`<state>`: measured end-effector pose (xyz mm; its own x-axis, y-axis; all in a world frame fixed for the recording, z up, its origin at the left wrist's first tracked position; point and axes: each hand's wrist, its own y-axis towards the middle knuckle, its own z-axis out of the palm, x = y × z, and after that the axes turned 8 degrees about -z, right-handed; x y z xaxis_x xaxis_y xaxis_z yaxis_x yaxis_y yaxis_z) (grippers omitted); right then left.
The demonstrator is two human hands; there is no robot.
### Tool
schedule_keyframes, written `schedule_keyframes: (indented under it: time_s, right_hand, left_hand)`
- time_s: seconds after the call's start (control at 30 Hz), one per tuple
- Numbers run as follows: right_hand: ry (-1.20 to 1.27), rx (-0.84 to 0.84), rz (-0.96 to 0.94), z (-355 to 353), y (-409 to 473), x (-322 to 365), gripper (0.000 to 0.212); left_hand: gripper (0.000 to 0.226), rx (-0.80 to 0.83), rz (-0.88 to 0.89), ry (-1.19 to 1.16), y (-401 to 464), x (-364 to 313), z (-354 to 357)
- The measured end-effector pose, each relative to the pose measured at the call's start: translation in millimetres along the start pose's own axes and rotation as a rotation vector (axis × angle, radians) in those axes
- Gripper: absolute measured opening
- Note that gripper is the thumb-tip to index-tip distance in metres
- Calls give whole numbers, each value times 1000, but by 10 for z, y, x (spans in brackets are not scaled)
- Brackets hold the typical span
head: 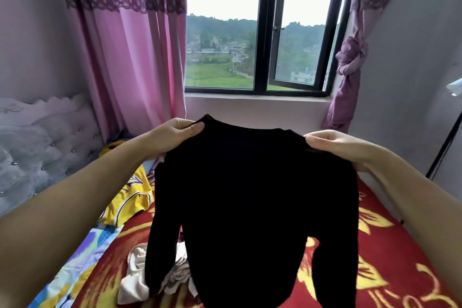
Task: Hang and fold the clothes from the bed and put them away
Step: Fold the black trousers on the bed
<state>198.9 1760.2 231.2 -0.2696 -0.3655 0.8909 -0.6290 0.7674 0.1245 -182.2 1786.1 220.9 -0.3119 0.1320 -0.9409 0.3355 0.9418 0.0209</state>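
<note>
A black long-sleeved top (252, 197) hangs spread out in front of me above the bed. My left hand (172, 134) pinches its left shoulder near the collar. My right hand (335, 145) grips its right shoulder. Both sleeves dangle down at the sides. Under it lies the bed with a red blanket with yellow flowers (390, 252). A yellow jersey with purple trim (130, 195) lies on the bed to the left. A crumpled beige garment (140, 275) sits on the blanket, partly hidden behind the black top.
A grey tufted headboard (42, 147) stands at the left. Pink curtains (130, 57) frame a dark-framed window (265, 32) straight ahead. A colourful sheet (82, 257) shows at the bed's left edge. A grey wall and a dark pole (445, 142) are at the right.
</note>
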Motion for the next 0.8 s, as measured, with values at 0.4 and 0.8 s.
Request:
schedule_keyframes:
  time_s: [0.4,0.8]
  right_hand:
    - [102,-43,48,63,-34,-53,19]
    - [-328,-398,-9,1081,690,78,37]
  left_hand:
    - [51,207,-168,75,-68,12,-114]
    - [23,-187,-256,-252,123,-386,1182]
